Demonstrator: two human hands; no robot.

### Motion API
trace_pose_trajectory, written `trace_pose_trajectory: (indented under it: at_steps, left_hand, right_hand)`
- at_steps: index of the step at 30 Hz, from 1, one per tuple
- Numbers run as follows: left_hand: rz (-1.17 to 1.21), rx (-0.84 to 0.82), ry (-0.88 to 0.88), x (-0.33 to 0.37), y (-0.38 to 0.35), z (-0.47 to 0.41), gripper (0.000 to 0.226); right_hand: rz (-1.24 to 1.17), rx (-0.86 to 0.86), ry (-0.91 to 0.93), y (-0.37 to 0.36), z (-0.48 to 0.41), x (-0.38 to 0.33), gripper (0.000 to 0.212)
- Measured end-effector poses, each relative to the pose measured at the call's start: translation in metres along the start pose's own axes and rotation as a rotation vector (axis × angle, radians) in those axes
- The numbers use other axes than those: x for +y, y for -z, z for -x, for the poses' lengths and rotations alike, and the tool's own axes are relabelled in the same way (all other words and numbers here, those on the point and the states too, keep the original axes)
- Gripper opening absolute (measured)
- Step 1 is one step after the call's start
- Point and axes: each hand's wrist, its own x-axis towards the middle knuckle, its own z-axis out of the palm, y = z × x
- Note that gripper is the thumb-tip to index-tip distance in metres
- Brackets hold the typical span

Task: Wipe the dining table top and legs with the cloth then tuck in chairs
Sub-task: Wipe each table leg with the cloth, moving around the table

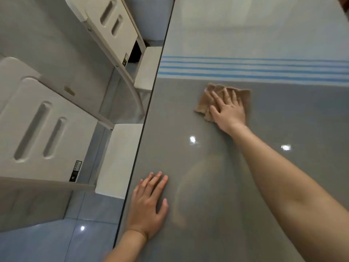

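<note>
Right grip (227, 108) flat and splayed atop crumpled cloth (203, 104), mid table top (207, 133).

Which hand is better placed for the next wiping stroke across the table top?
Right. The right hand lies flat on the tan cloth, pressing it to the table top. The left hand rests flat on bare surface near the table's edge, well apart from the cloth, likely as a brace.
</note>
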Motion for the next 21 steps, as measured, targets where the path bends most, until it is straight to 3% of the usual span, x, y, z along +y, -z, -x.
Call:
trace_pose_trajectory:
  at_steps: [4, 10, 14, 21]
  left_hand:
    - [-0.035, 0.008, -0.010, 0.004, 0.001, 0.000, 0.060]
    - [-0.092, 0.017, 0.000, 0.005, -0.002, 0.001, 0.060]
    - [-0.124, 0.015, -0.019, 0.005, 0.000, 0.000, 0.059]
    - [-0.112, 0.027, 0.014, 0.019, 0.004, -0.007, 0.062]
  right_hand:
    - [0.002, -0.036, 0.264, -0.025, 0.122, -0.021, 0.059]
    - [0.055, -0.105, 0.387, -0.035, 0.330, 0.050, 0.062]
    - [0.011, -0.103, 0.253, -0.023, 0.389, 0.124, 0.061]
    - [-0.033, -0.017, -0.123, 0.006, 0.355, 0.187, 0.063]
